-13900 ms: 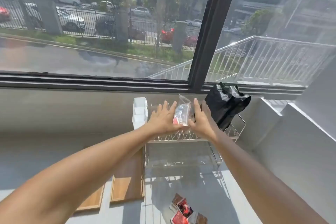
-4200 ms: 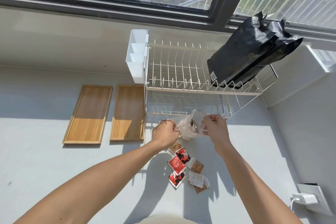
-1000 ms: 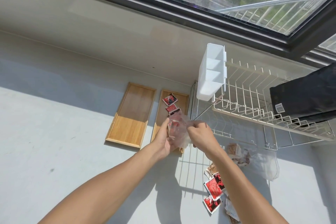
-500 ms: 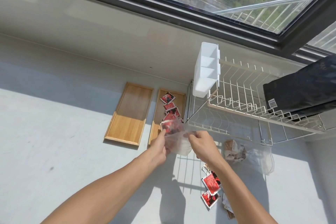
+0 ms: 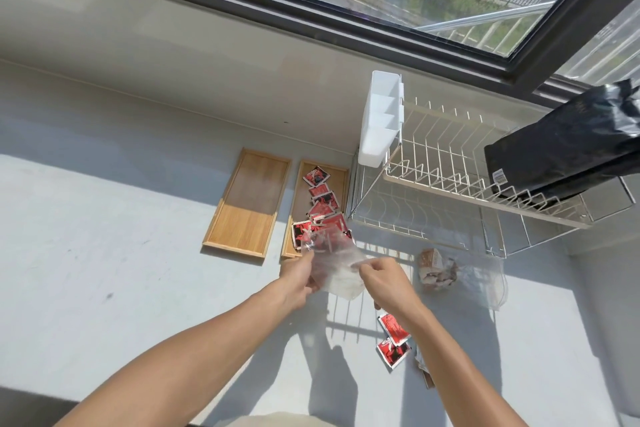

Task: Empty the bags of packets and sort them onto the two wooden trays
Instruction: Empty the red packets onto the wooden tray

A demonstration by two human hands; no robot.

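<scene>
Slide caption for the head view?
Both hands tip a clear bag, spilling red packets onto the right wooden tray.

Left wooden tray [image 5: 247,203]: light honey wood, pale grain lines
Packets on right tray [image 5: 320,199]: red with black and white print
Bag in the hands [image 5: 334,262]: clear, colourless plastic
Dish rack [image 5: 450,163]: cream-white wire
Cutlery holder [image 5: 381,123]: plain white
Foil bag [image 5: 568,149]: glossy black, small white barcode label
Counter [image 5: 104,253]: pale grey
</scene>
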